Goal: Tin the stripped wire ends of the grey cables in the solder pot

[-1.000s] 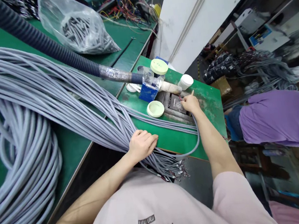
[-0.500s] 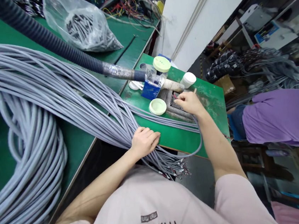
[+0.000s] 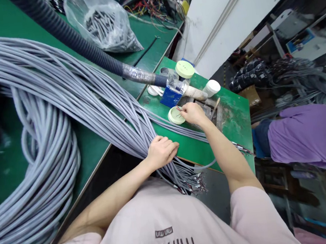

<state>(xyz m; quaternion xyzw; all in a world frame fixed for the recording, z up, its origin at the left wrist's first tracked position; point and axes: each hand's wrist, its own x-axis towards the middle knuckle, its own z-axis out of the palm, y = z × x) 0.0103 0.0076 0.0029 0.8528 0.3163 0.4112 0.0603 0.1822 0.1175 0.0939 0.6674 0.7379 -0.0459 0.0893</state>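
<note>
My right hand point(image 3: 193, 113) is closed on the stripped end of a grey cable point(image 3: 204, 167), with thin wire tips over a pale yellow-green dish point(image 3: 175, 115). Whether the tips touch what is inside I cannot tell. My left hand point(image 3: 162, 152) lies curled over a thick bundle of grey cables point(image 3: 113, 123) at the table edge, fingers pressed together around it. Beyond that hand the bundle's cut ends point(image 3: 194, 181) hang down, showing small coloured wires. Several cables run behind my right forearm, and their bare ends point(image 3: 243, 147) come out on its other side.
A ribbed dark hose point(image 3: 97, 53) ends at a blue box point(image 3: 171, 96). Nearby stand a yellow-lidded jar point(image 3: 184, 69), a white cup point(image 3: 212, 87) and a sooty metal tray point(image 3: 219, 118) with a stick. A plastic bag of cable pieces point(image 3: 109, 28) lies behind. Someone in a purple shirt point(image 3: 310, 137) is at right.
My right hand has moved left from the sooty tray to the pale dish, bringing the cable end with it. My left hand keeps its place on the bundle. The view has shifted slightly.
</note>
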